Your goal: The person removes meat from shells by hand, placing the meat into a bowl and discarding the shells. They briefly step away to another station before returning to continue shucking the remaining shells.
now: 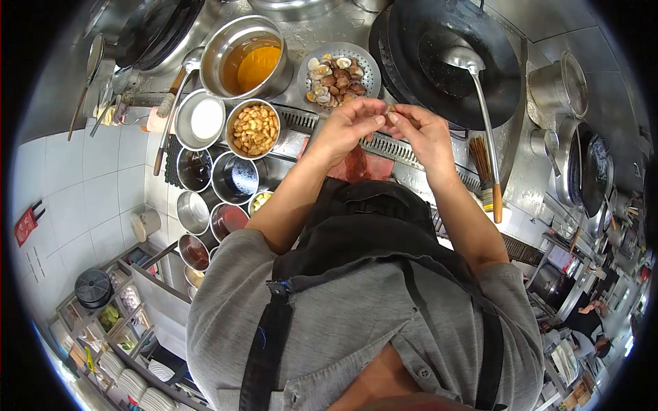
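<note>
My left hand (354, 130) and my right hand (426, 137) meet at the fingertips, just in front of the perforated strainer (373, 72). Between the pinched thumbs and fingers is a small pale piece (391, 114) that looks like clam shell, mostly covered by the fingers. Brown clams (336, 82), several of them gaping, lie heaped in the strainer. Beyond my right hand rests a black wok (452, 96). In it lies the bowl of a steel ladle (465, 59), its long handle reaching towards me past my right forearm.
On the left stand a pot of orange liquid (259, 68), a bowl of peanuts (255, 130), a bowl of white contents (206, 120) and several steel seasoning pots (235, 178). A bamboo brush (482, 164) stands by the ladle handle. Another person (588, 322) is far off at right.
</note>
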`<state>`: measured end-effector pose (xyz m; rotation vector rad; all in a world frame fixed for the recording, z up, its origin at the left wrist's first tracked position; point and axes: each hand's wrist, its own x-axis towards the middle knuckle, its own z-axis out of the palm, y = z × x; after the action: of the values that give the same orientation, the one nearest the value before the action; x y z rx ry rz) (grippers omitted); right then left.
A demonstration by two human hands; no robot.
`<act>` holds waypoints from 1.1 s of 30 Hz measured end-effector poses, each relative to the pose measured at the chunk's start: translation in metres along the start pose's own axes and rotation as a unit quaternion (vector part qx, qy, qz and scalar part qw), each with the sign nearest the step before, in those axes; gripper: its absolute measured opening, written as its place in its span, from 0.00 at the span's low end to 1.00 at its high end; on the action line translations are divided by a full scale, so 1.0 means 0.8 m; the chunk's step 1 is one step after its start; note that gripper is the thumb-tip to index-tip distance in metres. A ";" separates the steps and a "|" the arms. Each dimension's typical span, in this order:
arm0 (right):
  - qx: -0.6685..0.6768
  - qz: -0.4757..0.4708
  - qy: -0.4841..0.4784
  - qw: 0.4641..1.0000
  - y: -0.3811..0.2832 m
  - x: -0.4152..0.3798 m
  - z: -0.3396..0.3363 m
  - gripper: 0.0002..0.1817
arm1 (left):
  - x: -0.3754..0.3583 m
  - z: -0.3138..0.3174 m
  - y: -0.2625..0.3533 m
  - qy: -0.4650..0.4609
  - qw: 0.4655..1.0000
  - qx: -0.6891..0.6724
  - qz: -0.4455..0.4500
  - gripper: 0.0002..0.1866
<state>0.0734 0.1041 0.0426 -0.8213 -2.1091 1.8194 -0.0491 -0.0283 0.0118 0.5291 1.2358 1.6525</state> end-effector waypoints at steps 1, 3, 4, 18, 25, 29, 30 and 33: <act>-0.004 0.001 -0.005 1.000 0.000 -0.001 0.001 0.14 | 0.000 0.000 -0.002 0.001 1.000 0.000 0.001 0.12; -0.009 -0.001 -0.011 1.000 -0.002 -0.002 0.001 0.13 | 0.003 -0.002 -0.005 0.010 0.998 -0.057 0.011 0.11; 0.011 -0.012 -0.019 1.000 -0.005 -0.003 0.001 0.14 | 0.004 -0.005 -0.005 0.010 0.998 -0.057 0.012 0.11; 0.005 -0.004 -0.069 0.998 0.005 0.006 -0.004 0.14 | 0.001 -0.004 -0.001 0.022 0.998 -0.061 -0.022 0.11; 0.005 0.010 -0.074 0.997 0.007 0.009 -0.011 0.14 | 0.009 -0.002 -0.002 0.009 0.999 -0.045 -0.012 0.10; -0.006 0.001 -0.076 0.997 0.007 0.011 -0.013 0.14 | 0.011 -0.002 0.000 -0.003 0.999 -0.034 -0.020 0.10; -0.006 0.001 -0.076 0.997 0.006 0.010 -0.013 0.14 | 0.011 -0.001 0.002 -0.010 0.999 -0.028 -0.027 0.09; -0.116 -0.105 -0.035 0.987 0.005 0.007 -0.009 0.15 | 0.012 0.008 0.007 0.016 0.999 0.025 -0.031 0.09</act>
<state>0.0734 0.1135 0.0388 -0.5633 -2.3835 1.5373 -0.0509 -0.0168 0.0171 0.4932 1.3068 1.5875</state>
